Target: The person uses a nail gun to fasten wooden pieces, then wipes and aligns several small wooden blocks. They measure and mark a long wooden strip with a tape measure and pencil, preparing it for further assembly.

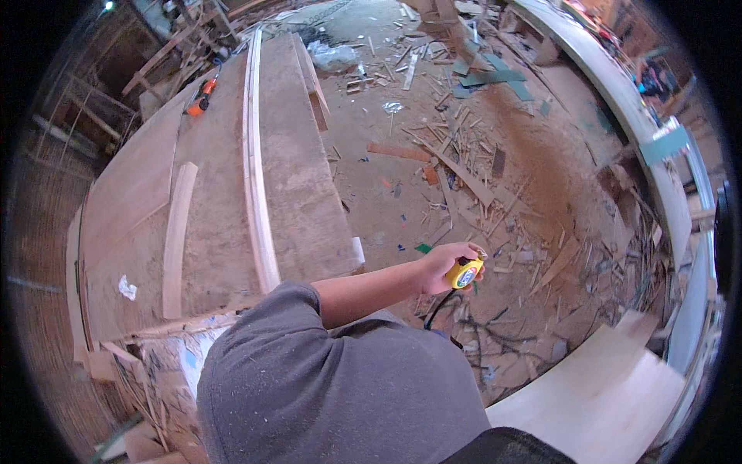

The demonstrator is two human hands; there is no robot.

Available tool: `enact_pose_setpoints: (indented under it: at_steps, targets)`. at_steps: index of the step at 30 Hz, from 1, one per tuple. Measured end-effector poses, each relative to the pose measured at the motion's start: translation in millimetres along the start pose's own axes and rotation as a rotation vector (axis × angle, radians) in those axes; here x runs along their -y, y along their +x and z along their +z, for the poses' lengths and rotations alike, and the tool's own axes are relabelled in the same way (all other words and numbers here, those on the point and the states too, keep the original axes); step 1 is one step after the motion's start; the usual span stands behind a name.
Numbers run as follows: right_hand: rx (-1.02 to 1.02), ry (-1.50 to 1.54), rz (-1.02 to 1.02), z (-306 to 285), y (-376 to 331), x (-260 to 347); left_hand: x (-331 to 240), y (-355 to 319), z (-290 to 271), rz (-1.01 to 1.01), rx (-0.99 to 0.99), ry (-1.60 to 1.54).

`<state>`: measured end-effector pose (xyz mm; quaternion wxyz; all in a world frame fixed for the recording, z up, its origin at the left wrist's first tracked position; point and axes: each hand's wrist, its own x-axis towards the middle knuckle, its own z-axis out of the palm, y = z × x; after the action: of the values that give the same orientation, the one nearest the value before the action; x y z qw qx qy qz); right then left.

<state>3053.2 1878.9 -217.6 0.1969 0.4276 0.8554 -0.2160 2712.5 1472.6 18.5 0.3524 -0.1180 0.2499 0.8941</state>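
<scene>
My left arm reaches across in front of my body, out of a grey sleeve. At its end my left hand [446, 265] is closed around a yellow tape measure [465, 274] with a black part on its top. I see no blade drawn out of it. A dark strap or cable [438, 310] hangs just below the hand; whether it is joined to the tape measure I cannot tell. Under the hand lies the littered floor. My right hand is out of sight.
To the left stands a low wooden worktable [297, 178] bearing long pale strips [256, 170], a loose board [179, 232] and an orange power tool [201, 99]. Wood scraps [464, 174] litter the floor. A pale panel [595, 394] lies at lower right, beneath a long bench [618, 93].
</scene>
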Motion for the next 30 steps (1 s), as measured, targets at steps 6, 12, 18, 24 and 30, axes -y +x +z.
enact_pose_setpoints:
  at_steps: [6,12,18,24,30]
  targets:
    - [-0.085,-0.055,-0.126,-107,192,102,-21,99,5,0.099,-0.272,-0.175]
    - [-0.376,-0.073,-0.346,-268,409,258,-70,136,4,0.352,-0.335,-0.189]
    - [-0.736,0.003,-0.391,-371,519,508,-155,129,-38,0.609,-0.371,-0.168]
    - [-0.287,-0.125,-0.831,-220,432,693,-269,101,-68,0.713,-0.394,-0.132]
    - [0.862,0.737,-0.269,-73,295,878,-345,67,-106,0.884,-0.548,-0.014]
